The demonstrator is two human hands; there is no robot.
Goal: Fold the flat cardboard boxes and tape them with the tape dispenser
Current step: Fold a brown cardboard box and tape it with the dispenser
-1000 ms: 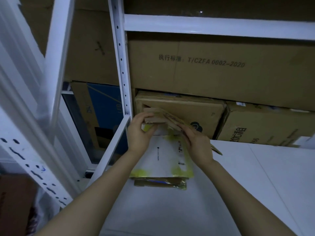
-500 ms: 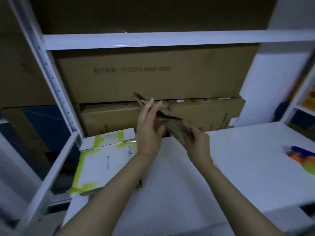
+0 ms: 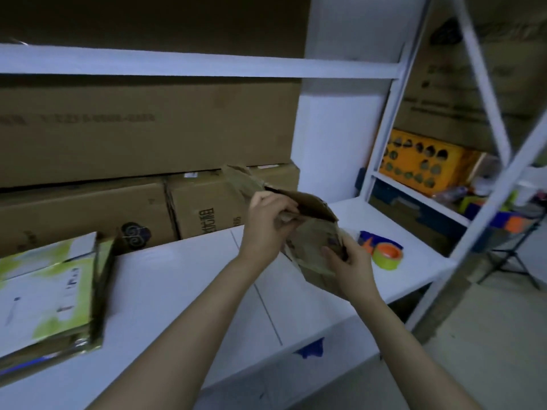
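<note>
Early: brown flat box [image 3: 315, 242] held above white shelf [image 3: 177, 291], left hand [image 3: 268, 224] pinching top flap, right hand [image 3: 353, 269] gripping lower edge. Partly opened, not squared, untaped. Tape dispenser [image 3: 384, 253] untouched at box's 3 o'clock. Flat stack [image 3: 47, 291] waiting at 9 o'clock.

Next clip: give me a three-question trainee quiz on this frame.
1. True or false: the left hand and the right hand both grip the brown cardboard box.
2. The tape dispenser is: A in the left hand; B on the white shelf; C in the right hand.
3. Fill in: the stack of flat boxes lies to the person's ____.
Key: 1 true; 2 B; 3 left.
</note>
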